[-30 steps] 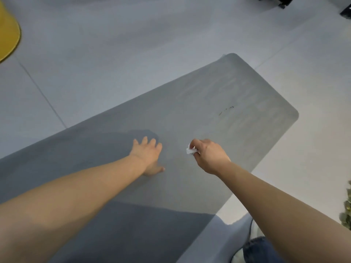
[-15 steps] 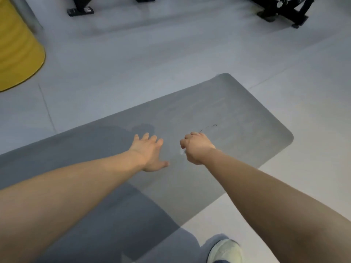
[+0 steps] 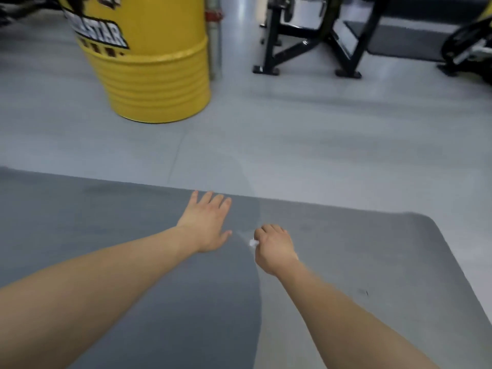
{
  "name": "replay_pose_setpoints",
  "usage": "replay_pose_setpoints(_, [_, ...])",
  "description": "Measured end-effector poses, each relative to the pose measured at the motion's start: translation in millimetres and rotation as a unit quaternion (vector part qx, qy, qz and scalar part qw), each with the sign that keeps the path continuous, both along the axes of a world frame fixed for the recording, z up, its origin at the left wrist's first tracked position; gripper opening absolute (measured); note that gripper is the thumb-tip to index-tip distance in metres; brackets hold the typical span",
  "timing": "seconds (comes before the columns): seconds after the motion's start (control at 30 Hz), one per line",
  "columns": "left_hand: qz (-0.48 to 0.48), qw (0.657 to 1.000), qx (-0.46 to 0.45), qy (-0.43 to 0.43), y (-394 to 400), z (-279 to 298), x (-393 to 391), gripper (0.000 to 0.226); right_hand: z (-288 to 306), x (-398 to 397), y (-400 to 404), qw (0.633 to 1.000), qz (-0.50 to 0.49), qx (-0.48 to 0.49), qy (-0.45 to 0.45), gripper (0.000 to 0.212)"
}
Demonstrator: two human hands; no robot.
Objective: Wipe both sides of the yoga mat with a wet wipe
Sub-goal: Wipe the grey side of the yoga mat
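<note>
A pale grey floor (image 3: 306, 145) with faint tile seams fills the upper half of the view. At upper left a yellow ribbed drum (image 3: 157, 83) stands upright on it, bearing a dark label with white lettering, only partly readable. Just right of the drum, a grey pipe (image 3: 215, 43) with a red fitting rises vertically. At upper right stands a black metal gym frame (image 3: 314, 46), its feet on the floor. A dark mat (image 3: 404, 43) lies behind it, and part of a yellow and black machine (image 3: 471, 46) shows at the far right edge

head: worn at head height | faces forward-down | close over yoga mat (image 3: 106, 230), floor (image 3: 319, 155) beyond
</note>
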State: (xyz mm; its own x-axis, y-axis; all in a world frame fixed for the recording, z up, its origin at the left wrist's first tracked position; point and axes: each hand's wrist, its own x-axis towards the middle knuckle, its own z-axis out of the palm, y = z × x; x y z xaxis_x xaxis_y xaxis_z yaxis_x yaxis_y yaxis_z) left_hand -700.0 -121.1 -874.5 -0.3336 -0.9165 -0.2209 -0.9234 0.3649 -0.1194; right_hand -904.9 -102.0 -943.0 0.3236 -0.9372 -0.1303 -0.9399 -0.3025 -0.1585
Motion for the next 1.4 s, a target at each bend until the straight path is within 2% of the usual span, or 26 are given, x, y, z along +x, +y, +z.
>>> replay_pose_setpoints(0.17, [0.046,0.999,-0.008,-0.002,-2.2,28.0,17.1,0.073,19.9,33.6,-19.5,0.998,0.05,-0.028,-0.02,0.025])
replay_pose_setpoints(0.37, [0.039,0.999,-0.006,-0.005,17.0,5.3,52.4,0.073,0.5,63.7,-4.2,0.999,0.032,-0.015,-0.006,0.027])
replay_pose_setpoints(0.57, [0.027,0.999,-0.003,0.03,31.8,-36.5,102.9,0.073,-18.7,102.5,7.9,0.999,-0.023,-0.014,0.043,0.027])
replay_pose_setpoints(0.7, [0.016,0.999,0.019,0.046,48.6,-74.5,130.5,0.076,-33.5,125.6,44.3,0.995,-0.088,-0.048,0.006,0.023])
replay_pose_setpoints(0.83, [0.006,0.997,0.056,0.044,67.5,-102.7,146.0,0.082,-47.6,123.8,98.1,0.993,-0.117,-0.035,-0.005,0.024])
replay_pose_setpoints(1.1, [-0.041,0.996,0.06,0.044,85.4,-111.2,147.6,0.081,-68.5,96.6,170.0,0.98,-0.194,0.023,0.029,0.019])
replay_pose_setpoints(1.27, [-0.048,0.995,0.083,0.029,102.2,-118.3,160.6,0.085,-86.2,101.4,187.9,0.97,-0.237,0.052,0.009,0.02])
replay_pose_setpoints(1.4, [-0.056,0.993,0.105,0.005,120.7,-128.7,177.8,0.092,-101.3,106.2,199.8,0.972,-0.227,0.055,-0.007,0.018])
